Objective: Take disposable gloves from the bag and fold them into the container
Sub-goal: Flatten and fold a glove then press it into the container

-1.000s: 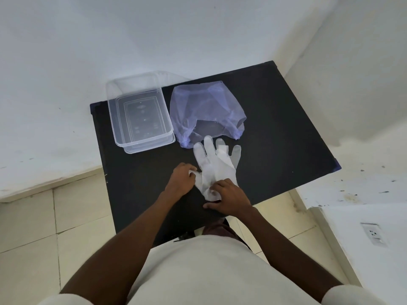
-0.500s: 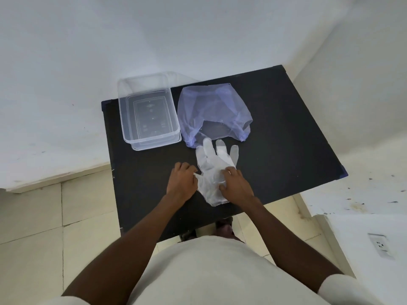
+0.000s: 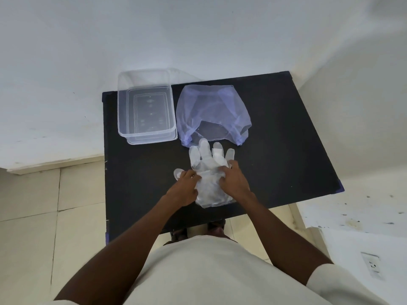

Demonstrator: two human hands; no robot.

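Note:
A clear disposable glove (image 3: 209, 168) lies flat on the black table (image 3: 286, 150), fingers pointing away from me toward the bag. My left hand (image 3: 184, 188) presses on the glove's left side near its thumb. My right hand (image 3: 234, 180) presses on the glove's right side, fingers spread on the plastic. A translucent bluish plastic bag (image 3: 211, 113) lies just beyond the glove, its mouth facing me. The clear rectangular container (image 3: 146, 106) stands empty at the table's far left, beside the bag.
White walls close in behind and to the right of the table. Tiled floor lies to the left. A white ledge with a wall socket (image 3: 372, 266) sits at the lower right. My feet show under the table's near edge.
Both hands slid a little forward over the glove and spread apart, flattening it; the glove's thumb now shows to the left of my left hand. The camera view shifted slightly.

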